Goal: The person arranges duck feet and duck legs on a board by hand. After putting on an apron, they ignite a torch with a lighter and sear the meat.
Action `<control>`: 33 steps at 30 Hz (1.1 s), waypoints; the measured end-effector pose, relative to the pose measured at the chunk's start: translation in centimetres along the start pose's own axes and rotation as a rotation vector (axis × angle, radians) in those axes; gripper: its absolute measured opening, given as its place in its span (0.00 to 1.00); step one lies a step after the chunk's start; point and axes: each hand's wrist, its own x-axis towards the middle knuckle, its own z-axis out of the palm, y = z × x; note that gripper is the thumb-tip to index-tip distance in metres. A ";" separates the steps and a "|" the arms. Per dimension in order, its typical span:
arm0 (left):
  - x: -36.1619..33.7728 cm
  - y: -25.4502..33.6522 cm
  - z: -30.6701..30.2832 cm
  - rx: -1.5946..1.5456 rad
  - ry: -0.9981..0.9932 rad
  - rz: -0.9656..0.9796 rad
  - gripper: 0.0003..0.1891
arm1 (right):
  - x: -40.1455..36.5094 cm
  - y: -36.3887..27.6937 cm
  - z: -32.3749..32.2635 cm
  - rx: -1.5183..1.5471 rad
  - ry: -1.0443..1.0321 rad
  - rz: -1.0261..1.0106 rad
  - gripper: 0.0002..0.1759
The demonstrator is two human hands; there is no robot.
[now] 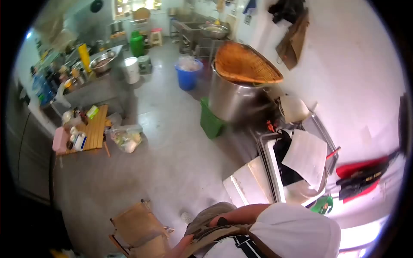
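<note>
My right hand [216,220] is at my waist, against the brown-grey cloth [215,210] of my clothing. A small dark object [222,221] shows beside it; I cannot make out whether the hand holds it. Lower down, part of my left hand [185,243] shows at the other side of the cloth, its fingers hidden. A black strap with white edges [246,246] crosses my front. To the left stands a folding chair [137,223] with a tan seat.
A low wooden table [97,129] with bags and a pink box stands left. Ahead are a green bin [211,120], a blue bucket [187,79] and a big steel pot [234,101] under a wicker basket [245,62]. White boxes [249,180] and trays [322,137] lie right.
</note>
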 end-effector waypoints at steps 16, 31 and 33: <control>14.5 12.8 -13.5 0.335 0.149 -0.004 0.15 | -1.2 -4.1 -29.3 0.109 -0.075 -0.323 0.23; 24.6 18.5 -19.8 0.686 0.162 0.231 0.14 | -19.0 -6.8 -30.2 0.449 0.457 -0.456 0.27; 25.7 19.8 -20.3 0.716 0.121 0.286 0.14 | -18.4 -8.0 -30.3 0.593 0.500 -0.388 0.26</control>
